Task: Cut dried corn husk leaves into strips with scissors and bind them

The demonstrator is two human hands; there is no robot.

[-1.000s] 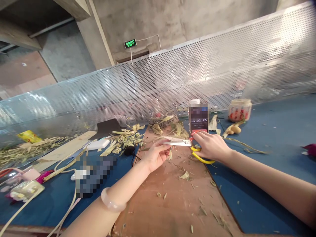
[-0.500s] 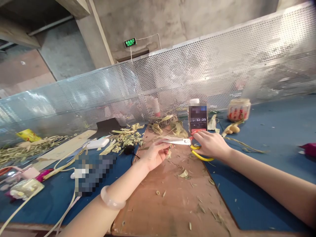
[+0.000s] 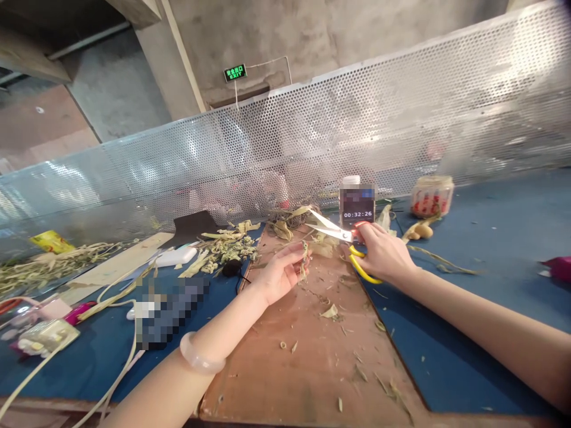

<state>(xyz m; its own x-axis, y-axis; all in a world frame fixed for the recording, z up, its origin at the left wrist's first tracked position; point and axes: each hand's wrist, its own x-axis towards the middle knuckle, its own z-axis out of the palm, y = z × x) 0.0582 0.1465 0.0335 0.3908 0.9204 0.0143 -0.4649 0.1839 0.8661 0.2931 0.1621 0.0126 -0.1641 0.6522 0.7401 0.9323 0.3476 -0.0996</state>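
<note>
Left hand (image 3: 277, 276) pinching small plant piece (image 3: 304, 263); right hand (image 3: 387, 254) gripping scissors (image 3: 345, 235), spread apart just beyond left hand.

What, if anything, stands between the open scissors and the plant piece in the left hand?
Nothing visible does. The scissors, held in the right hand, have their blades apart near the plant piece in the left hand; only a gap separates them.

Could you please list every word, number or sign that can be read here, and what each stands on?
"安全出口 EXIT": the green-lit sign on the wall.
"00:32:26": the phone screen; its upper part is pixelated, unreadable.
Jar: red markings, too blurred to read.
</note>
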